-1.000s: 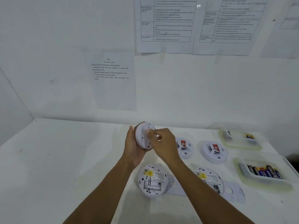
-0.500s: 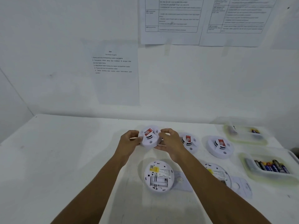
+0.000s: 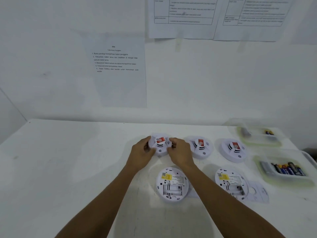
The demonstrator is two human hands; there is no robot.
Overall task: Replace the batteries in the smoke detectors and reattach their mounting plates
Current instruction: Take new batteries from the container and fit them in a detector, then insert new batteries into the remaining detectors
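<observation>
A white smoke detector (image 3: 160, 144) with a red label faces up at the left end of the back row on the white table (image 3: 68, 160). My left hand (image 3: 143, 151) grips its left rim and my right hand (image 3: 180, 150) grips its right rim. Two more detectors (image 3: 199, 146) (image 3: 234, 149) sit face up to its right. Nearer me, two detectors (image 3: 172, 183) (image 3: 231, 183) lie upside down with open battery bays. A loose mounting plate (image 3: 258, 193) lies beside the right one, and another plate (image 3: 193, 193) shows partly between them.
A clear tray (image 3: 283, 176) at the right holds several batteries (image 3: 288, 169). A second tray (image 3: 259, 140) behind it holds a few more. Printed sheets (image 3: 118, 69) hang on the wall behind the table.
The detector was held upright in the air with its back toward me; both hands turned it face up and lowered it to the table at the left of the back row.
</observation>
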